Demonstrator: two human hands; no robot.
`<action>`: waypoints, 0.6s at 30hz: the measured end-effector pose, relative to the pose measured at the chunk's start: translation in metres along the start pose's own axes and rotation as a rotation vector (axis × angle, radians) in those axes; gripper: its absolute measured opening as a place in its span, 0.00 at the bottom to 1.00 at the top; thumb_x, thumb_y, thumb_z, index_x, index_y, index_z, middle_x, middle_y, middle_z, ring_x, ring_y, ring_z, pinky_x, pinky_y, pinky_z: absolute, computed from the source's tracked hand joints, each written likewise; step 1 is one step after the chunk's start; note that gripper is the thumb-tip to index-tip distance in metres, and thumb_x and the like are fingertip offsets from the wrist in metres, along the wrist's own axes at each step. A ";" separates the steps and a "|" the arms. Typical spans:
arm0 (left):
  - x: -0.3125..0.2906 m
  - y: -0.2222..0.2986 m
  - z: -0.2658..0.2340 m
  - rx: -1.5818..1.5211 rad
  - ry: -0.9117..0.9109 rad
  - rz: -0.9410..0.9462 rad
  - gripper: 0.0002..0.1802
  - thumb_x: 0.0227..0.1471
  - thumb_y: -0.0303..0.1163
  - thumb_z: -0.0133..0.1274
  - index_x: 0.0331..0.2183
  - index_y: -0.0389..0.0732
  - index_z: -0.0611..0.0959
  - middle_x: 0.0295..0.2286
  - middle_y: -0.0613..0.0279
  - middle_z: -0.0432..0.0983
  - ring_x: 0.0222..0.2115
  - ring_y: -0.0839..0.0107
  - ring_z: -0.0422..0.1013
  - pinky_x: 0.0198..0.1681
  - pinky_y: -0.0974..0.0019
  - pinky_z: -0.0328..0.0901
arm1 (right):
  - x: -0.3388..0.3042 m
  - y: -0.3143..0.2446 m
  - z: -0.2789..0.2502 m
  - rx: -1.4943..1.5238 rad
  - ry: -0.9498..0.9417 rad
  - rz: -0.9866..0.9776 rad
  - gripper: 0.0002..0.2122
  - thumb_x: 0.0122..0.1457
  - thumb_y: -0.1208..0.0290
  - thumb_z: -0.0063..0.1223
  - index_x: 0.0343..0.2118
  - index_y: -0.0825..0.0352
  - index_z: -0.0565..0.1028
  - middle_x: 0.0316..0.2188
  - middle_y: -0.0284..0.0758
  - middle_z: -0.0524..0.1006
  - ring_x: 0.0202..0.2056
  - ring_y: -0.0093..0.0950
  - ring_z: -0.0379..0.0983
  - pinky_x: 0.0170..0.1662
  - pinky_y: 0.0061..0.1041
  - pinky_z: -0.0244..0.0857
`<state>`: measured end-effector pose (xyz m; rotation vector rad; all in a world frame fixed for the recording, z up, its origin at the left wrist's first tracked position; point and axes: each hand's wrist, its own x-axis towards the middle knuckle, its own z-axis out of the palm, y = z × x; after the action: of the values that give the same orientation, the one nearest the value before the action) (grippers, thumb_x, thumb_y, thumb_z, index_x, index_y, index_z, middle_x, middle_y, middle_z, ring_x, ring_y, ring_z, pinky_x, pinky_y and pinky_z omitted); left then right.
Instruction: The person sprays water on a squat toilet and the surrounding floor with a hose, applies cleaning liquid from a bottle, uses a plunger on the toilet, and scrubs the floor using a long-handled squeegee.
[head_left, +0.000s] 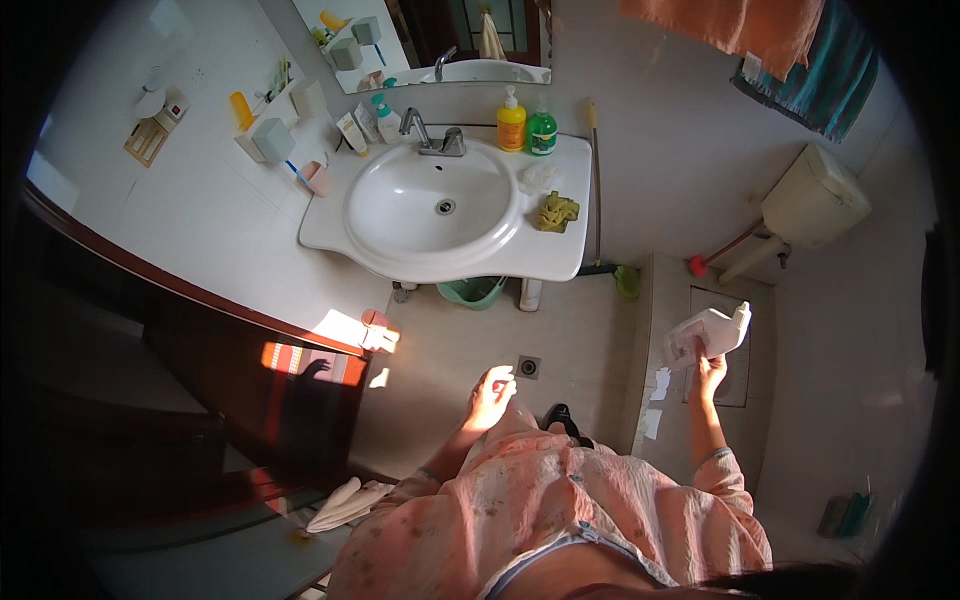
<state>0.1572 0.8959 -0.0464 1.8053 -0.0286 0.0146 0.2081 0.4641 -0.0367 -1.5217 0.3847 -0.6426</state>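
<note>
My right hand [709,372] is closed round a white plastic bottle [716,333] with a pinkish label. The bottle is tilted, its angled nozzle pointing up and to the right, and it looks like a toilet cleaner bottle. Behind and below it is the raised tiled ledge with a rectangular recessed toilet area [735,385], partly hidden by bottle and hand. In front of my body, in sunlight, my left hand [490,398] has its fingers curled in. A small reddish spot shows between those fingers, too small to name.
A white washbasin [375,215] stands ahead, with soap bottles [512,125] and a yellow-green cloth [557,212] on its top. Beneath it sits a green basin [472,291]. A plunger [698,265] leans near the cistern [815,195]. A floor drain [528,367] lies by my left hand.
</note>
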 end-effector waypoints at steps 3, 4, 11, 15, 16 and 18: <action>-0.005 -0.004 -0.021 -0.007 0.042 -0.068 0.14 0.53 0.28 0.49 0.42 0.39 0.71 0.29 0.60 0.74 0.26 0.71 0.75 0.29 0.70 0.69 | 0.018 -0.063 0.037 0.039 -0.008 -0.058 0.10 0.51 0.71 0.60 0.34 0.70 0.76 0.29 0.30 0.77 0.29 0.16 0.69 0.36 0.17 0.62; 0.000 -0.011 -0.028 -0.062 0.032 -0.109 0.14 0.53 0.28 0.49 0.42 0.39 0.71 0.29 0.60 0.74 0.27 0.71 0.75 0.29 0.70 0.69 | 0.019 -0.070 0.051 0.075 0.036 -0.088 0.10 0.51 0.71 0.59 0.34 0.70 0.76 0.29 0.31 0.77 0.29 0.16 0.69 0.36 0.17 0.62; 0.070 0.005 -0.074 -0.003 -0.015 -0.086 0.13 0.53 0.28 0.49 0.42 0.38 0.71 0.29 0.59 0.75 0.26 0.72 0.75 0.29 0.72 0.69 | 0.035 -0.034 0.072 -0.061 0.014 -0.024 0.11 0.50 0.71 0.61 0.34 0.70 0.76 0.30 0.31 0.77 0.32 0.17 0.70 0.39 0.17 0.62; 0.128 -0.001 -0.109 -0.027 -0.144 -0.054 0.13 0.54 0.30 0.49 0.41 0.38 0.72 0.29 0.59 0.76 0.27 0.71 0.75 0.30 0.71 0.69 | 0.030 -0.060 0.114 -0.041 0.151 -0.022 0.11 0.50 0.69 0.60 0.34 0.69 0.76 0.30 0.29 0.77 0.30 0.16 0.69 0.38 0.17 0.62; 0.148 0.006 -0.107 -0.079 -0.180 -0.060 0.12 0.53 0.29 0.49 0.40 0.37 0.73 0.29 0.59 0.76 0.29 0.71 0.75 0.31 0.71 0.68 | 0.025 -0.024 0.104 -0.140 0.110 0.053 0.11 0.50 0.69 0.61 0.35 0.69 0.76 0.30 0.29 0.77 0.31 0.16 0.69 0.39 0.17 0.62; 0.183 0.018 -0.116 0.011 -0.236 -0.009 0.11 0.53 0.28 0.48 0.40 0.37 0.73 0.30 0.58 0.76 0.30 0.71 0.75 0.32 0.73 0.68 | 0.017 -0.002 0.115 -0.217 0.169 0.098 0.12 0.49 0.71 0.61 0.35 0.68 0.76 0.30 0.28 0.77 0.31 0.17 0.69 0.39 0.18 0.62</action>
<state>0.3399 1.0027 0.0024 1.8094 -0.1886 -0.2048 0.2908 0.5455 -0.0283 -1.6472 0.6719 -0.6715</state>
